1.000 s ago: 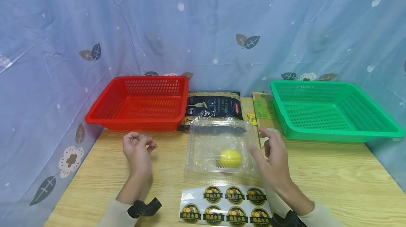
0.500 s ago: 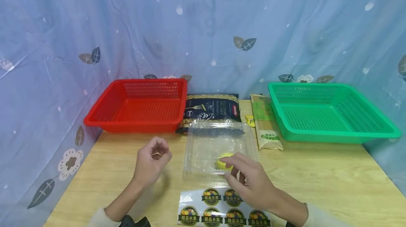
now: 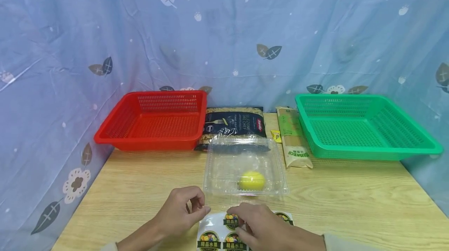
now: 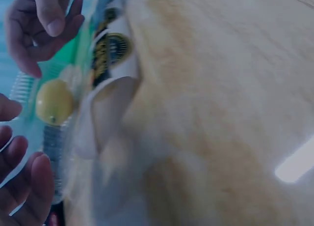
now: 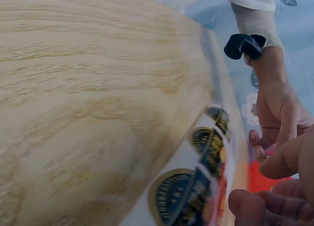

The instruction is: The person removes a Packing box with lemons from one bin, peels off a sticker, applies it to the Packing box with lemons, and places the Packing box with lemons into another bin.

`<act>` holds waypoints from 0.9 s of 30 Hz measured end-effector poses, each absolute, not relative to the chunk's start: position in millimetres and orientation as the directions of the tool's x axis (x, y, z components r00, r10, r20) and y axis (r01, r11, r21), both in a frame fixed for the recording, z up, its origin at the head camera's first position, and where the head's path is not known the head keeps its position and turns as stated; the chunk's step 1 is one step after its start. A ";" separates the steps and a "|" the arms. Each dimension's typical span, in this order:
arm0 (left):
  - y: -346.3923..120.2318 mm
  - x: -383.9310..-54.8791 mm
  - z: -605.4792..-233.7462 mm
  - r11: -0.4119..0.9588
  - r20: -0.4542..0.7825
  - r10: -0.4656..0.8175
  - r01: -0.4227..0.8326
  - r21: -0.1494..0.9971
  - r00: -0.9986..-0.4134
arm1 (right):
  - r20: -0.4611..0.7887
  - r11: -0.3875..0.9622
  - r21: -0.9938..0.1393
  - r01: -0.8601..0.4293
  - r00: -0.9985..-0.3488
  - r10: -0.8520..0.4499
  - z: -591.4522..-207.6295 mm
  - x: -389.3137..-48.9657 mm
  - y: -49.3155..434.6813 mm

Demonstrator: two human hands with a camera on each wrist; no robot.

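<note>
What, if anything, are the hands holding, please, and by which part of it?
Nothing is held: the left hand and right hand are close to the sticker sheet.

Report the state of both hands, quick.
Left hand: open, holding nothing, fingers loosely bent near the sticker sheet.
Right hand: open, holding nothing, thumb and fingers apart over the sticker sheet.

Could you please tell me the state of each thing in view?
Box: lid appears shut
Lemon: whole, inside the box
Sticker sheet: top-left spot bare, partly covered
Pasta bag: lying flat
Noodle pack: lying flat
Sachet: lying flat
Red basket: upright
Green basket: upright
Left hand: fingers bent, nothing visibly held
Right hand: fingers loosely bent, over the sticker sheet
</note>
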State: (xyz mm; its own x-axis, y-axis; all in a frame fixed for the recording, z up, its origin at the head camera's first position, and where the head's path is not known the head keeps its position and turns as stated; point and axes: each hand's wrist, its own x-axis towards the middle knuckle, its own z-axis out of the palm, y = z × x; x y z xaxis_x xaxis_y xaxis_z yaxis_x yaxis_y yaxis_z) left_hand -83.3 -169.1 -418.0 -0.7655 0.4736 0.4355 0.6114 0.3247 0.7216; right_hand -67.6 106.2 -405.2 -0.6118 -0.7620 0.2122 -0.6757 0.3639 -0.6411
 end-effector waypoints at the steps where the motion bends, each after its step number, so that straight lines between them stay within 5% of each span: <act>1: -169.2 -81.7 -419.4 0.320 0.420 0.495 0.609 0.725 -0.761 | 0.173 0.384 -0.652 -0.654 -0.621 -0.764 -406.6 -67.0 105.9; 10: -166.0 -75.7 -432.1 0.416 0.326 0.566 0.603 0.681 -0.757 | 0.029 0.480 -0.667 -0.569 -0.664 -0.747 -416.4 -69.7 101.2; 19: -165.7 -75.7 -441.8 0.489 0.239 0.583 0.570 0.661 -0.777 | 0.015 0.541 -0.594 -0.596 -0.680 -0.733 -427.4 -75.7 95.2; 27: -162.8 -75.8 -443.4 0.524 0.169 0.570 0.515 0.679 -0.804 | -0.026 0.561 -0.639 -0.527 -0.714 -0.700 -429.4 -75.2 93.9</act>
